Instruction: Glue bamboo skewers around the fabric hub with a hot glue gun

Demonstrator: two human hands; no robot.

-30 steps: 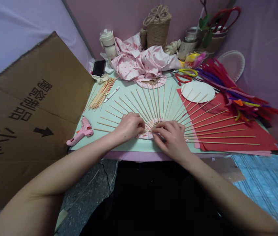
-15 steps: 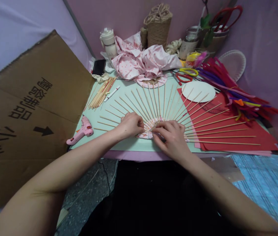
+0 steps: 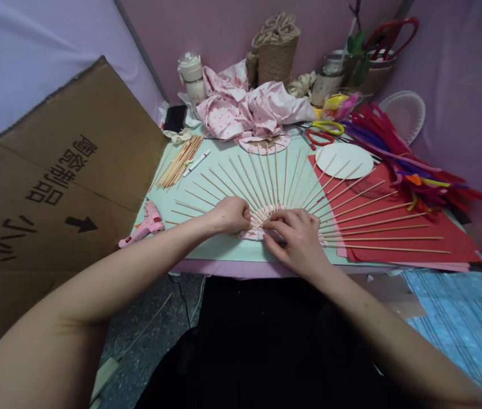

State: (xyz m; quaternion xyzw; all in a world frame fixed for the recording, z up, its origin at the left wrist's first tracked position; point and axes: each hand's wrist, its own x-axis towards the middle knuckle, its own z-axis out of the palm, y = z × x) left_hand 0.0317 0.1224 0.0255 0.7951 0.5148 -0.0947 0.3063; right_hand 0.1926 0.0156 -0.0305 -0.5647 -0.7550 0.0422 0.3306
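Thin wooden sticks [image 3: 268, 173] fan out in a half circle from a small base covered in pink-patterned fabric [image 3: 251, 234] near the table's front edge. My left hand [image 3: 233, 215] is closed in a pinch at the left side of this base, over the lower sticks; whatever lies between its fingertips is hidden. From the right, my right hand [image 3: 295, 234] grips the base, its fingers curled over the top and its thumb lower, by the front edge. The hub where the sticks meet is partly covered by the right fingers.
Left stand a pink glue gun [image 3: 146, 224], a bundle of loose sticks [image 3: 181, 162], a white pen [image 3: 197, 163] and a large cardboard sheet [image 3: 108, 130]. Behind are crumpled pink fabric [image 3: 249, 111] and scissors [image 3: 321, 136]. Red paper [image 3: 394, 238] and pipe cleaners [image 3: 406, 162] lie right.
The view has shifted slightly. My left hand has closed a little more and its wrist has turned slightly; my right hand stays at the base. The stick fan looks unchanged.
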